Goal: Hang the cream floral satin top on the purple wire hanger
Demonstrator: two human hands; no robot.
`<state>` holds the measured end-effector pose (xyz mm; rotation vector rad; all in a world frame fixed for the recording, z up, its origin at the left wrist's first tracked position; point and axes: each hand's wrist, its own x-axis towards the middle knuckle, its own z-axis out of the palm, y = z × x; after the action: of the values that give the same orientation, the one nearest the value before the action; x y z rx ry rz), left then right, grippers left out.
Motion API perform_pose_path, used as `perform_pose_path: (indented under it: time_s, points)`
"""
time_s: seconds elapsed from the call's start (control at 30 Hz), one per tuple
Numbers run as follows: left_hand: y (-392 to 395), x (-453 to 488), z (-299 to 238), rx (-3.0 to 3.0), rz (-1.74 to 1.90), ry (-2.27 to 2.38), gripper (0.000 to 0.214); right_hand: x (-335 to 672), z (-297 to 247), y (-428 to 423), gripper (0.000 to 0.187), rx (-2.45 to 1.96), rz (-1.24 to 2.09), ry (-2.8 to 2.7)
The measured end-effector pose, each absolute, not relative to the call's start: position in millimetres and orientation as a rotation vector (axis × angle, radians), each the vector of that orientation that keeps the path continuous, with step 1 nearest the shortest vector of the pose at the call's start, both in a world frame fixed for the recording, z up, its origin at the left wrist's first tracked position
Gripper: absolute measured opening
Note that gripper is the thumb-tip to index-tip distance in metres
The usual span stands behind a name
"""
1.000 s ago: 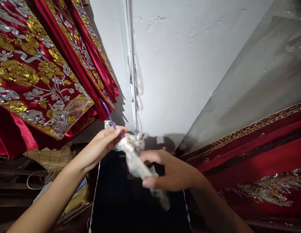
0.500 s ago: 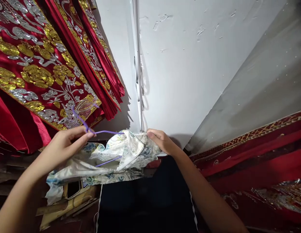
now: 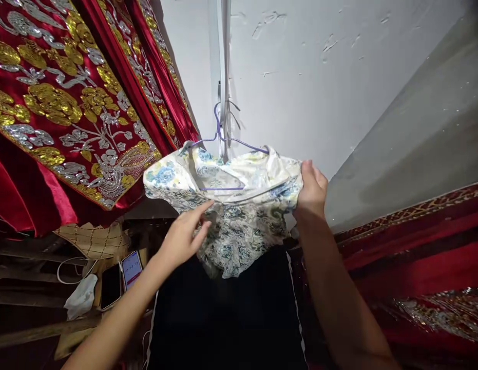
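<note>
Holding one shoulder edge of a flowery shirt (image 3: 246,226) tight in the right hand (image 3: 311,190), with the thumb in front and the other fingers mostly hidden. Reaching over the front of the shirt with the left hand (image 3: 187,231), with one fingertip at the neck edge. Leaving a gap between that finger and the thumb, so not pinching the cloth there.

Hanging on a purple hanger (image 3: 242,141), between both hands, with white, blue, green and yellow bits all over. Showing the low bar of the hanger through the neck hole of the shirt. Standing up above the shirt at the hook of the hanger, right by a pale pole (image 3: 225,56); cannot tell if hooked on it.

Farther out, behind the shirt, going up as a white wall (image 3: 292,103) with bumpy marks. To the left of the shirt, hanging as shiny red cloth (image 3: 69,103) with gold and silver flowers. Below the shirt, spreading out as black cloth (image 3: 223,313). Lower down and left of the shirt, lying near a white cord (image 3: 65,280), a lit phone (image 3: 131,268). To the right of the shirt, lower down, more red cloth (image 3: 419,231) with sparkly bits.
</note>
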<state>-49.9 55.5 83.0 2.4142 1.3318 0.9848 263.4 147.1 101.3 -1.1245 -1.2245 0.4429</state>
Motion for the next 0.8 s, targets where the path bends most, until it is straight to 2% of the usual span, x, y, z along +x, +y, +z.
perform_pose_path:
  time_s: [0.07, 0.13, 0.27, 0.4, 0.47, 0.53, 0.7, 0.8]
  points:
    - [59.1, -35.6, 66.7, 2.302, 0.805, 1.359, 0.055, 261.2, 89.9, 128.3, 0.057, -1.107, 0.567, -0.952]
    - [62.6, -24.2, 51.8, 2.241, 0.663, 1.372, 0.05, 258.3, 79.4, 112.5, 0.045, -1.093, 0.618, -0.822]
    - [60.4, -9.6, 24.9, 2.168, 0.54, 1.356, 0.026, 260.4, 65.3, 104.1, 0.041, -1.124, 0.579, -0.895]
    - [45.4, -3.1, 3.3, 1.997, 0.708, 1.352, 0.039, 263.1, 34.9, 97.8, 0.03, -1.25, 0.3, -0.855]
    - [37.7, -1.8, -4.0, 1.876, 0.837, 1.359, 0.04, 253.5, 5.8, 82.8, 0.029, -1.291, 0.143, -0.749]
    - [31.8, -0.4, -7.8, 1.765, 0.937, 1.339, 0.039, 233.4, -25.7, 63.6, 0.02, -1.391, 0.117, -0.757]
    - [23.4, 3.6, -0.6, 1.69, 0.955, 1.185, 0.039, 169.2, -58.4, 41.7, 0.009, -1.137, 0.972, -1.478]
    - [19.4, 3.1, 7.9, 1.613, 0.984, 1.145, 0.045, 151.4, -46.2, 47.3, 0.013, -1.05, 1.064, -1.567]
